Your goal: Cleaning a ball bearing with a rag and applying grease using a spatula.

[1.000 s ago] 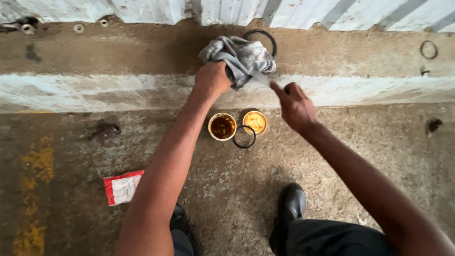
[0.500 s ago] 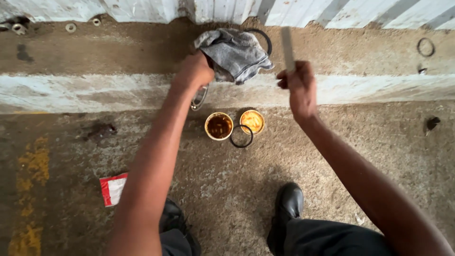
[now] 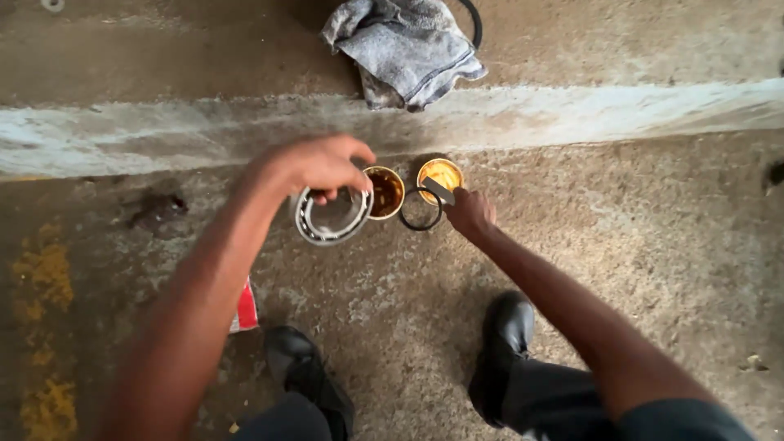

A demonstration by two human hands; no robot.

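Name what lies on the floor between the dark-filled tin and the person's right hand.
In the head view, a thin black ring lies flat between the dark-filled tin and the right hand.

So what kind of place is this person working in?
Probably a workshop or garage floor. The ground is rough, stained concrete floor with a raised ledge. The left hand holds a metal bearing ring, the right hand dips a flat tool into an open grease tin, and a dirty rag lies nearby.

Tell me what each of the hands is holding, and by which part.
The left hand grips a round metal bearing ring at its upper rim. The right hand holds a small flat metal blade by its lower end.
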